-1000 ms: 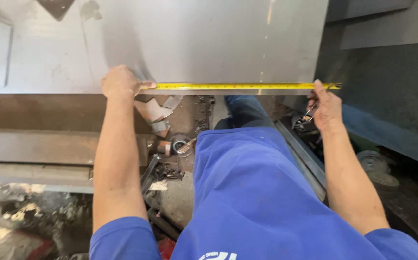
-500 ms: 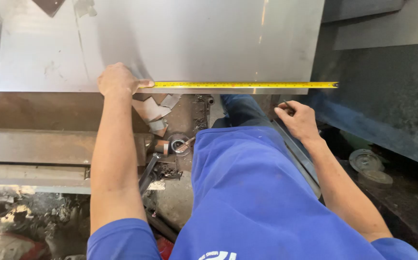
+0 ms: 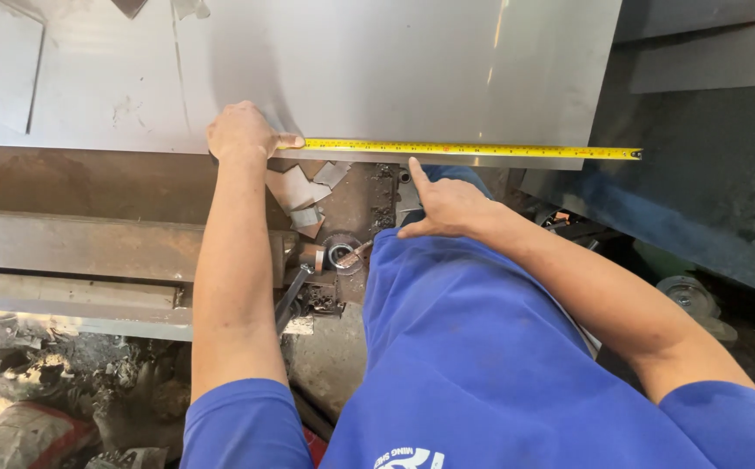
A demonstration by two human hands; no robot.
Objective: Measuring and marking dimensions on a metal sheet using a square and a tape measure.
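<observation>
A yellow tape measure blade point(image 3: 473, 150) lies stretched along the near edge of a large grey metal sheet point(image 3: 395, 69). My left hand point(image 3: 243, 133) grips the tape measure at its left end, thumb pressing the blade onto the sheet. The blade's hooked tip sits past the sheet's right corner. My right hand point(image 3: 443, 204) holds nothing; its index finger points up toward the sheet's edge, just below the middle of the blade, without touching it.
Below the sheet runs a rusty steel beam point(image 3: 91, 243). Metal offcuts point(image 3: 299, 195), a small round cup point(image 3: 341, 252) and tools lie underneath. A dark metal plate point(image 3: 708, 191) slopes at the right. Rubble and rags point(image 3: 39, 399) cover the floor at left.
My right hand let go of the tape's right end and moved left toward the middle, now pointing with one finger. The left hand and blade stayed in place.
</observation>
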